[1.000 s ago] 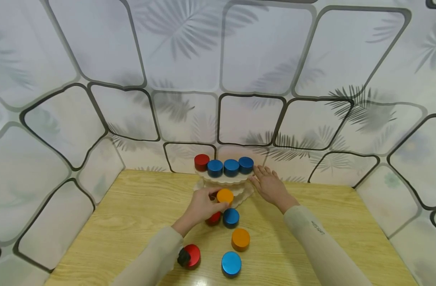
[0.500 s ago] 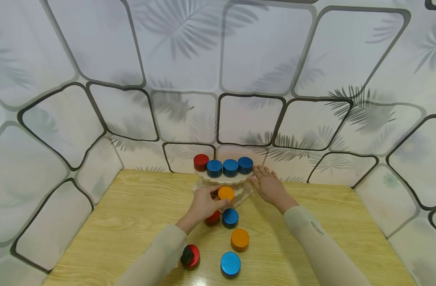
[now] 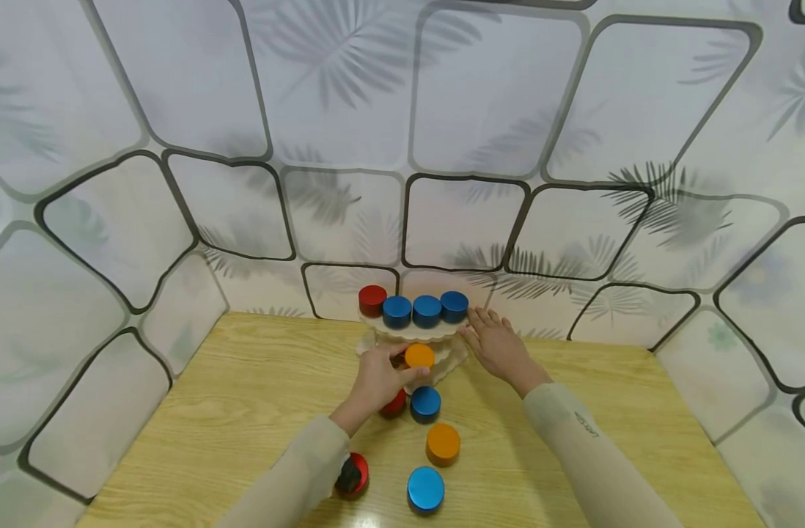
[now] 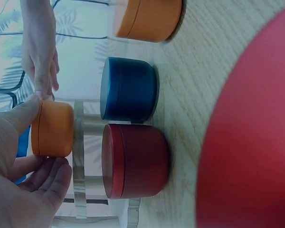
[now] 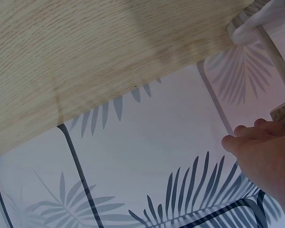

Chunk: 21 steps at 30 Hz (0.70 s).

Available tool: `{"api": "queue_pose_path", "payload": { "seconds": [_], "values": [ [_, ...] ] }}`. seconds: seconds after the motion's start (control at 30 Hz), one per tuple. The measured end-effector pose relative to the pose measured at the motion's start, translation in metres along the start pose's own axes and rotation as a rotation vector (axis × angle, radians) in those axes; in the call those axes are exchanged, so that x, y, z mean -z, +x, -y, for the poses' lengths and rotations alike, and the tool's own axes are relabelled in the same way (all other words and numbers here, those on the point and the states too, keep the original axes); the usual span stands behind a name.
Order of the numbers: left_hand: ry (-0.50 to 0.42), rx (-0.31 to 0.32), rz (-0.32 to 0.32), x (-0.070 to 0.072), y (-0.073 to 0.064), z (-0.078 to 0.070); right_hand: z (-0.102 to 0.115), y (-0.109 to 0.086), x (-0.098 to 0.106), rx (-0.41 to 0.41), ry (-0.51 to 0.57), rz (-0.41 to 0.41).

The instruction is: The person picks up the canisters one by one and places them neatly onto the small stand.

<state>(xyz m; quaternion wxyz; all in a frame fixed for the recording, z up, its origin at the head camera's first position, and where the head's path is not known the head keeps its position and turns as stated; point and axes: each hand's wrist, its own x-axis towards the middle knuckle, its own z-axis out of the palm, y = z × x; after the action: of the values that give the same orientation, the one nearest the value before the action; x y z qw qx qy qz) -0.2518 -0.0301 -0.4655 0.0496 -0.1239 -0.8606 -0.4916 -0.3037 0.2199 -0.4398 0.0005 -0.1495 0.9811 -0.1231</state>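
My left hand (image 3: 379,383) pinches a round orange tin (image 3: 420,356) between thumb and fingers, at the front of a tiered scalloped stand (image 3: 412,335). The left wrist view shows this tin (image 4: 54,129) upright at a wooden tier's level; whether it rests there I cannot tell. My right hand (image 3: 500,347) has its fingers extended at the upper tier's right end, next to a dark blue tin (image 3: 454,306). On that tier also stand two blue tins (image 3: 427,311) and a red tin (image 3: 372,301). The left hand partly covers the lower tier.
On the table (image 3: 244,411) before the stand are a red tin (image 3: 393,404), a blue tin (image 3: 425,404), an orange tin (image 3: 443,444) and a lighter blue tin (image 3: 426,489). Another red tin (image 3: 358,469) is partly behind the left wrist camera. A patterned backdrop (image 3: 468,220) rises behind.
The left hand has shifted slightly right and farther from me, carrying the orange tin with it. The right hand has stayed at the stand's edge.
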Motion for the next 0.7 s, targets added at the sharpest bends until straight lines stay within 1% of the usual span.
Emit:
{"api": "queue_pose_path", "payload": {
  "seconds": [0.1, 0.17, 0.37, 0.47, 0.6, 0.7],
  "values": [
    [-0.006, 0.002, -0.011, -0.0015, 0.0001, 0.0007, -0.0001, -0.0002, -0.0003, 0.001, 0.000, -0.003],
    [-0.004, -0.007, -0.013, -0.0017, 0.0003, 0.0012, 0.0000, -0.0001, -0.0005, -0.001, 0.003, -0.004],
    [0.014, -0.045, 0.004, -0.0006, 0.0030, 0.0000, -0.0007, -0.0004, -0.0001, 0.000, 0.012, -0.004],
    [0.013, -0.046, 0.005, -0.0007, 0.0046, -0.0013, -0.0007, -0.0004, 0.0004, 0.002, 0.008, -0.005],
    [0.011, -0.049, -0.015, -0.0025, 0.0052, -0.0023, -0.0001, -0.0005, 0.0013, 0.005, 0.003, -0.009],
    [0.006, -0.033, -0.037, -0.0044, 0.0042, -0.0021, 0.0004, -0.0006, 0.0011, 0.004, 0.003, -0.009]
  ]
}}
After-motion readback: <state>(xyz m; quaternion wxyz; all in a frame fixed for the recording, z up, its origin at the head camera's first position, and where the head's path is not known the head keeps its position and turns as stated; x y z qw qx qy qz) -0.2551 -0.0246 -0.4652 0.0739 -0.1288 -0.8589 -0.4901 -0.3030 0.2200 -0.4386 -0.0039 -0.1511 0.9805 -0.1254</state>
